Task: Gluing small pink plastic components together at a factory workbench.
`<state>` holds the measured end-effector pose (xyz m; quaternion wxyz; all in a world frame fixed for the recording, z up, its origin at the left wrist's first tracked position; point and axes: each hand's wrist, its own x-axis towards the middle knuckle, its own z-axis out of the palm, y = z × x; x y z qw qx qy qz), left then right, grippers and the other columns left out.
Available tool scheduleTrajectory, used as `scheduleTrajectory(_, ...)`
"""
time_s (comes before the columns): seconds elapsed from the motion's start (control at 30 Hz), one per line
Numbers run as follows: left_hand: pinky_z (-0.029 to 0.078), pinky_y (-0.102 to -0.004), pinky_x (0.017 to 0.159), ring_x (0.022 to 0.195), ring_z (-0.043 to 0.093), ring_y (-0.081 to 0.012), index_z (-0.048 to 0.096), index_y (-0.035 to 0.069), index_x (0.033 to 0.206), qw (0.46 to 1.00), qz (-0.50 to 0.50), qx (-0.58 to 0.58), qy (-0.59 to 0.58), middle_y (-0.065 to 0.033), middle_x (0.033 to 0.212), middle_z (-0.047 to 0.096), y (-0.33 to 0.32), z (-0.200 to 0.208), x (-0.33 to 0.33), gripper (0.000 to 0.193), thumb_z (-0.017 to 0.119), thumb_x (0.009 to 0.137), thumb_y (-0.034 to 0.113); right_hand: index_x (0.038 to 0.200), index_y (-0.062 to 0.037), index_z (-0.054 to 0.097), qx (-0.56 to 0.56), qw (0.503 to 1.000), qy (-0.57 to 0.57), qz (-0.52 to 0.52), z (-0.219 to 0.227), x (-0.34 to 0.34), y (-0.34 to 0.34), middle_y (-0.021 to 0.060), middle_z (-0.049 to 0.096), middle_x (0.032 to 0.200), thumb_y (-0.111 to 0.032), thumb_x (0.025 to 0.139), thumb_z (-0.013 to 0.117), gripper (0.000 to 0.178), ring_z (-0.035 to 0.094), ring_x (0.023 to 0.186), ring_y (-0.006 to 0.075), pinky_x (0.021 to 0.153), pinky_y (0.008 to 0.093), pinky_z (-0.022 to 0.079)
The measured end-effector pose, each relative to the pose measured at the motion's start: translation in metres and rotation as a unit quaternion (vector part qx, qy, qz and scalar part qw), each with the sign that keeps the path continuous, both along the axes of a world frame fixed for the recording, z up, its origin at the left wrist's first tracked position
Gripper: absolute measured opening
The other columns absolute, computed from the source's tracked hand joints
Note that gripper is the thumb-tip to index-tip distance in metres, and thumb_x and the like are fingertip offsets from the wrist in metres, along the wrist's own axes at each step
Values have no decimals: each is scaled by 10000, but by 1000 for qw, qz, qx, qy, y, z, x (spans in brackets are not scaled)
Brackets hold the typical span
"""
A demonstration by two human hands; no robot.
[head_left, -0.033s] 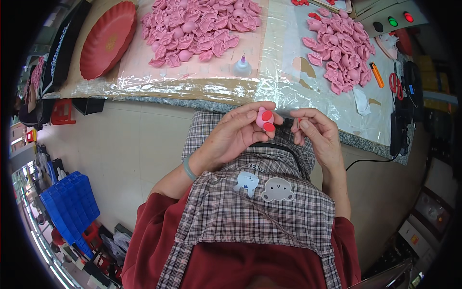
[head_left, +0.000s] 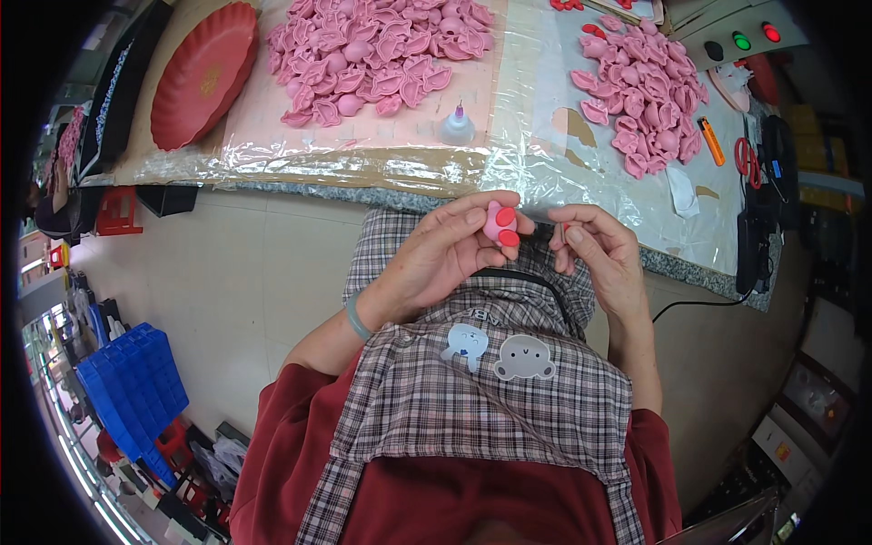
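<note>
My left hand (head_left: 434, 250) is closed round a small pink figure (head_left: 491, 227) with two red oval feet turned toward me. Its thumb and fingers grip the body from the left side. A short gap away, my right hand (head_left: 607, 259) pinches a tiny red piece (head_left: 567, 229) between thumb and fingers. Most of that piece is hidden by the fingertips. Both hands are above my lap, just off the near edge of the table. Beyond them on the table stands a small white squeeze bottle (head_left: 457, 125) with a thin nozzle tip.
Large heaps of pink moulded pieces, one pile (head_left: 381, 54) at centre-left and another pile (head_left: 640, 91) at right, cover the table (head_left: 300, 163). A red scalloped tray (head_left: 204, 77) is at left. An orange cutter (head_left: 712, 141) and red-handled scissors (head_left: 747, 162) lie at right.
</note>
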<state>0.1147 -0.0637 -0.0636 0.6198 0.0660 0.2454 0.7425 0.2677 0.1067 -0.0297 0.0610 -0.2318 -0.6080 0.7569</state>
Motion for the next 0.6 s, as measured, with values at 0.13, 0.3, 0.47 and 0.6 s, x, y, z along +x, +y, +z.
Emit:
scheduleTrajectory(0.13, 532, -254, 810, 919, 605, -162, 500, -21, 1261, 1000, 10, 10, 20, -173, 1119, 586, -3, -1, -2, 407, 562, 960, 246, 1157, 30, 589, 2, 1000, 6, 10, 1, -4, 1, 73, 624, 860, -95, 950, 546, 246, 575, 667, 97, 594, 215, 459)
scheduleTrajectory(0.3, 512, -282, 780, 911, 592, -165, 558, 14, 1188, 997, 27, 27, 70, -134, 1096, 596, -12, 3, -5, 306, 565, 958, 216, 1166, 42, 586, 16, 999, -28, 8, 5, -1, -1, 107, 649, 901, -62, 933, 553, 258, 598, 682, 112, 598, 221, 471)
scheduleTrajectory(0.47, 508, -292, 796, 937, 612, -170, 560, -9, 1182, 939, 145, -13, 311, -114, 1078, 627, -42, 19, -41, 310, 620, 910, 128, 1106, 44, 599, 36, 999, -24, 0, 3, 12, 3, 111, 652, 901, -78, 930, 570, 216, 594, 673, 118, 602, 229, 467)
scheduleTrajectory(0.6, 504, -256, 739, 905, 618, -126, 632, 19, 1086, 631, 331, -225, 665, -80, 1052, 646, -69, 45, -121, 226, 635, 860, 24, 1068, 36, 602, 28, 999, -15, -24, 5, 14, 4, 107, 651, 890, -77, 928, 575, 182, 587, 673, 112, 604, 226, 462)
